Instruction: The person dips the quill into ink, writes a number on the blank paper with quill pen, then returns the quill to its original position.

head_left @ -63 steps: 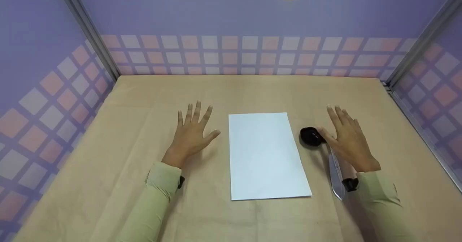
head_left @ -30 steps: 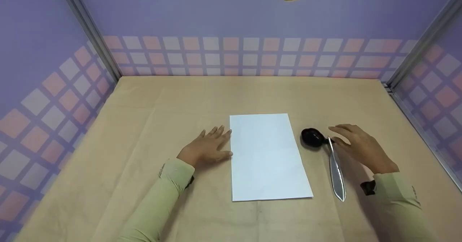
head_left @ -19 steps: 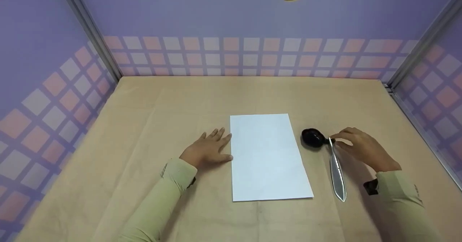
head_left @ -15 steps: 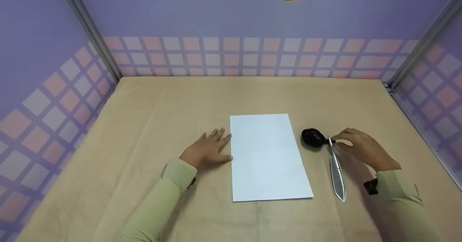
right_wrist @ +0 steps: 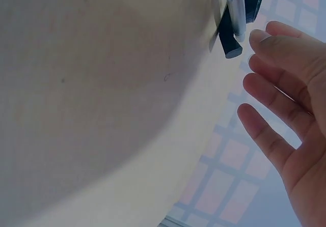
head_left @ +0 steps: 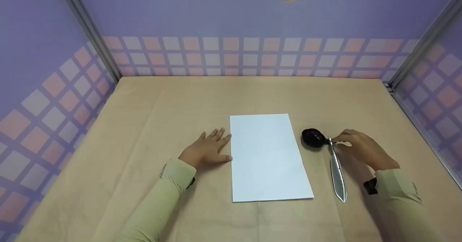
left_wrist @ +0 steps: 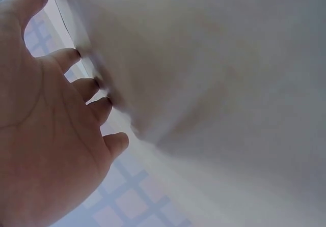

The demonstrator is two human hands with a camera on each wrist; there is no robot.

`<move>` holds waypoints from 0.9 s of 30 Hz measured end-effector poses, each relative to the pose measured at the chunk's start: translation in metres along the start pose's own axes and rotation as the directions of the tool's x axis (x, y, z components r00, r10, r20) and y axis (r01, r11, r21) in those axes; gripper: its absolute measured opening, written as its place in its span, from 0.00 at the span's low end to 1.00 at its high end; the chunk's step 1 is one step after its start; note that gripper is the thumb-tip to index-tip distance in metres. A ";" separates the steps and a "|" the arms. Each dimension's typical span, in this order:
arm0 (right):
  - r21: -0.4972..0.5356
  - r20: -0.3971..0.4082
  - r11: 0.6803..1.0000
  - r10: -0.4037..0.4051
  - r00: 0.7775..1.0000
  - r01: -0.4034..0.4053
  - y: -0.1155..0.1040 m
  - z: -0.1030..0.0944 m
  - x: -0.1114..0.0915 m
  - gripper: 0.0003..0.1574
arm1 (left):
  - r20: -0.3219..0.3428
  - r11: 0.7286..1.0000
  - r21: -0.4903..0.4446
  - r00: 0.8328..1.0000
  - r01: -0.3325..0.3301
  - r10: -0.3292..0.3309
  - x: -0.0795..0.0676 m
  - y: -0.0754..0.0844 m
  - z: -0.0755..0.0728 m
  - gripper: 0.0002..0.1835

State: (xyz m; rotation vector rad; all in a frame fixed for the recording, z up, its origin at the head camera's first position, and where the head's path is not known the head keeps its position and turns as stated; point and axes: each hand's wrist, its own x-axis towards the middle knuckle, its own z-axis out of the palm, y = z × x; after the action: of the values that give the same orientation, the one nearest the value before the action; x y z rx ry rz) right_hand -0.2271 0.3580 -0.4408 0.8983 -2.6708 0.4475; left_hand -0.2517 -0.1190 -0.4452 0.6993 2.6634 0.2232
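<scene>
My left hand [head_left: 207,151] rests on the cloth with its fingers spread. Its thumb and fingertips meet the left edge of a white paper sheet [head_left: 269,159]. To the sheet's right lies a shiny black round thing [head_left: 312,138] with a short stem. A slim leaf-shaped thing [head_left: 338,178], grey with a bright edge, lies with its narrow end at that stem. My right hand [head_left: 362,150] is at this narrow end, thumb and forefinger bent towards it. In the right wrist view a small gap shows between the fingertips [right_wrist: 260,35] and the pale rod [right_wrist: 237,13].
A beige cloth [head_left: 173,94] with faint creases covers the table. Purple walls with a pink and white check band [head_left: 231,54] close in the back and both sides. Metal posts [head_left: 90,32] stand at the corners.
From hovering wide apart, the left hand has come down to the sheet's left edge. The right hand has lowered and bent its fingers at the leaf-shaped thing's narrow end. The sheet has not visibly moved.
</scene>
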 end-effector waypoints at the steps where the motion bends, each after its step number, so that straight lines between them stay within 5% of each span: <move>1: 0.001 0.001 1.000 0.003 1.000 -0.003 0.000 0.000 0.000 0.21 | -0.003 1.000 0.005 1.000 -0.006 0.006 0.000 0.000 0.000 0.45; 10: 0.011 0.005 1.000 0.002 1.000 -0.002 0.001 0.003 -0.002 0.19 | -0.016 0.997 0.026 0.998 -0.068 0.068 0.004 0.008 0.002 0.45; 27: 0.008 0.056 1.000 0.010 0.998 -0.011 0.001 0.005 0.000 0.16 | 0.009 0.999 0.029 0.999 -0.040 0.040 0.009 0.007 0.005 0.48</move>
State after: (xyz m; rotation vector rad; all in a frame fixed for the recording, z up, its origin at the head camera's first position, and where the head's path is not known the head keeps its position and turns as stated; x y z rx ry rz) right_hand -0.2282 0.3570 -0.4453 0.9123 -2.7274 0.4425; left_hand -0.2538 -0.1084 -0.4511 0.7617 2.6508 0.1925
